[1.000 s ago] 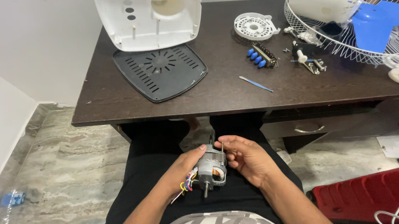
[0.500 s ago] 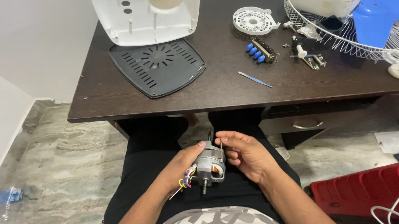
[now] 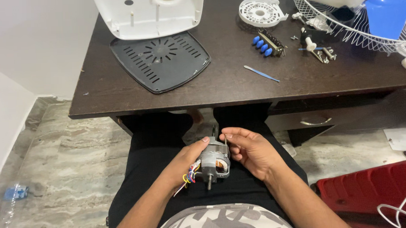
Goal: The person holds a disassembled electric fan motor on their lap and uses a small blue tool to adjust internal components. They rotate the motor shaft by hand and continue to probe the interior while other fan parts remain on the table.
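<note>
Two hands: both close around one motor [image 3: 215, 160] over the lap, at 6 o'clock in the view.
Desk [image 3: 238, 81]: dark wood, spanning 10 to 2 o'clock, strewn with fan parts.
Housing [image 3: 150, 14]: white plastic shell at 11 o'clock, touching the black grille [image 3: 160, 61] just below it.
Guard [image 3: 343, 19]: white wire cage at 1 o'clock, with a blue blade [image 3: 390, 11] lying in it.
Left hand [image 3: 184, 166]: fingers curled on the motor's left side, thumb on top.
Right hand [image 3: 254, 152]: fingers half curled, tips pinching the top right edge.
Motor: likely heavy, rigid metal; the frame's flat sides look the safest hold.
Wires [image 3: 189, 175]: thin, coloured, soft, probably easy to tear; not a place to pull.
Shaft [image 3: 209, 183]: smooth, likely slippery.
</note>
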